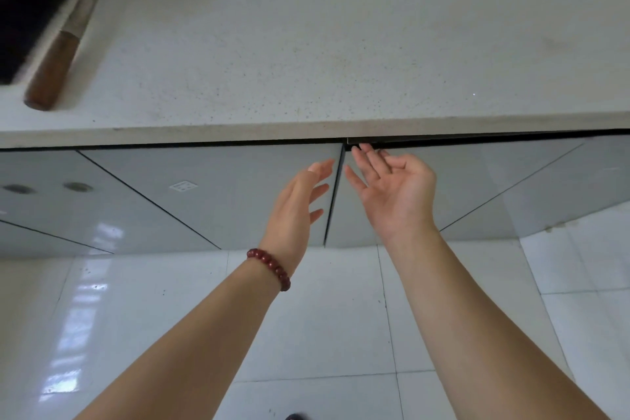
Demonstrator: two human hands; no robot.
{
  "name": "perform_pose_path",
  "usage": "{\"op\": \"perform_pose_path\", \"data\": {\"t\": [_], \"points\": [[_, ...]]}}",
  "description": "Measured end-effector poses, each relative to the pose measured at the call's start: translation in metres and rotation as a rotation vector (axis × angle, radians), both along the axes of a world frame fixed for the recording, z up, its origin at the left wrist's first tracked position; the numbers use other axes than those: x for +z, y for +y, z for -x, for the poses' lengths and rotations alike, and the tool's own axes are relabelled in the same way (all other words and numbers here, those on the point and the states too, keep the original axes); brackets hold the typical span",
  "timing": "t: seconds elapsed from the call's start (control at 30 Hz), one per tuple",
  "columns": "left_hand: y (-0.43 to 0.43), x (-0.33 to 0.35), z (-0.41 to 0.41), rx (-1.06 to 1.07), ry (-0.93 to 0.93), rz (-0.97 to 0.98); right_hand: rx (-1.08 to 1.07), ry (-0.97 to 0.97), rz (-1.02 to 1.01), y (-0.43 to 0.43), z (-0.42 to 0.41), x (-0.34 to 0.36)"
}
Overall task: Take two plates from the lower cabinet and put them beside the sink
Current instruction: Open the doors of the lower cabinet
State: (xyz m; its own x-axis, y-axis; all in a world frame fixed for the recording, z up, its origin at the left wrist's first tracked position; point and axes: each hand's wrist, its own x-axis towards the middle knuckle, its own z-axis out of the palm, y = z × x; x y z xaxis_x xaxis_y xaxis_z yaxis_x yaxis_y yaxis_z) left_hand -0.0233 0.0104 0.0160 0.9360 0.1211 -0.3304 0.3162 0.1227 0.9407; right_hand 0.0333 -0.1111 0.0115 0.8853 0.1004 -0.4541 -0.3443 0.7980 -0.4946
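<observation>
Two glossy grey lower cabinet doors meet at a narrow vertical seam below the counter: the left door (211, 194) and the right door (477, 187). The right door's top edge stands slightly out from the frame. My left hand (296, 211), with a red bead bracelet on the wrist, is open in front of the left door near the seam. My right hand (395, 191) is open, palm up, its fingertips at the top corner of the right door under the counter lip. No plates or sink are in view.
A pale speckled countertop (341, 44) spans the top. A tool with a wooden handle (54, 72) lies at its left beside a dark stove (24, 10). Glossy white floor tiles (324, 317) lie below.
</observation>
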Motion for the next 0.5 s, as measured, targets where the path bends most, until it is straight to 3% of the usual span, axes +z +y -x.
{"op": "perform_pose_path", "data": {"t": [0.5], "points": [[-0.057, 0.026, 0.052, -0.023, 0.032, -0.058, 0.111, 0.137, 0.194, -0.054, 0.087, 0.000]]}}
